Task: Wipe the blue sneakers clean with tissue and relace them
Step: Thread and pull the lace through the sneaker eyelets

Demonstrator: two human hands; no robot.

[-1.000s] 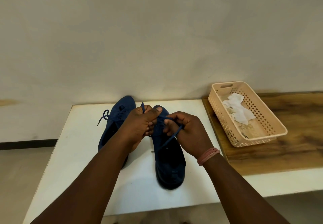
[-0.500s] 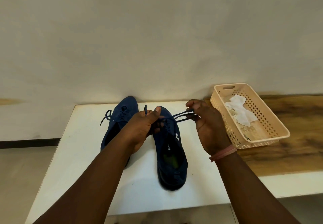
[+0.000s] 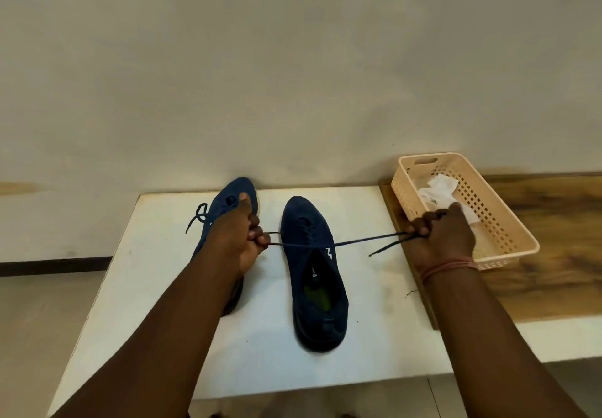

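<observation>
Both hands, left hand point(image 3: 239, 241) and right hand point(image 3: 439, 238), pinch the lace point(image 3: 358, 241) taut across the sneaker point(image 3: 312, 271) between them; overpulling could tip it.

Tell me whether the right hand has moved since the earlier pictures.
Yes. The right hand has pulled the lace rightward, away from the right sneaker to the basket.

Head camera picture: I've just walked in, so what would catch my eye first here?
A dark lace pulled taut across the right blue sneaker at mid-table, gripped by the left hand and the right hand. The other blue sneaker lies behind the left hand. At right, a peach basket holds crumpled tissue.
</observation>
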